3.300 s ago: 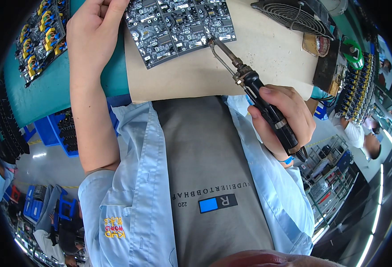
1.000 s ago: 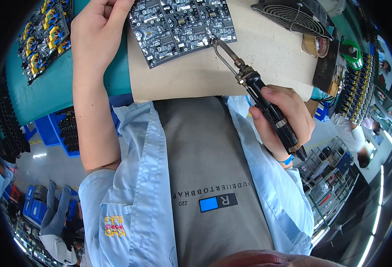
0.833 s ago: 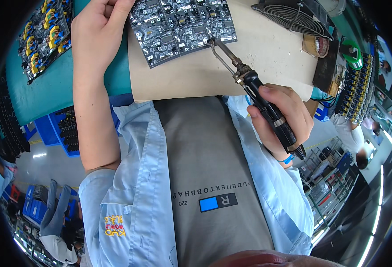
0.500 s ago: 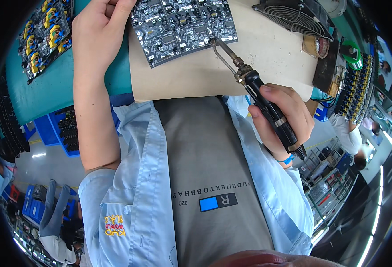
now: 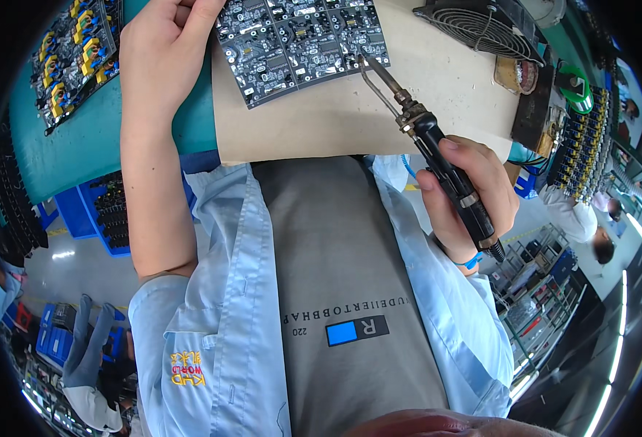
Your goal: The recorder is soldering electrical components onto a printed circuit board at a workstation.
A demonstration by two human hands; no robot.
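Observation:
My left hand [image 5: 162, 58] is closed on the left edge of a dark circuit board panel [image 5: 302, 51], with the thumb on top and the other fingertips partly hidden. Divided into several like sections, the panel lies tilted on beige sheeting [image 5: 292, 135]. In my right hand [image 5: 485, 193] is a black soldering iron [image 5: 448, 171], gripped like a pen, with a thin metal tube running beside its tip. The iron's tip is at the panel's lower right part; whether it touches cannot be made out.
Another panel with yellow and blue components [image 5: 80, 58] lies left on the green mat [image 5: 66, 160]. A fan with a wire guard [image 5: 477, 33] stands at the far right, near a small tip-cleaning tray [image 5: 516, 75] and a green reel [image 5: 576, 87]. Blue bins [image 5: 80, 211] sit below the bench.
The soldering iron and my right hand have shifted slightly right, its tip moving right and a little farther away across the panel. My left hand keeps its hold, barely moving.

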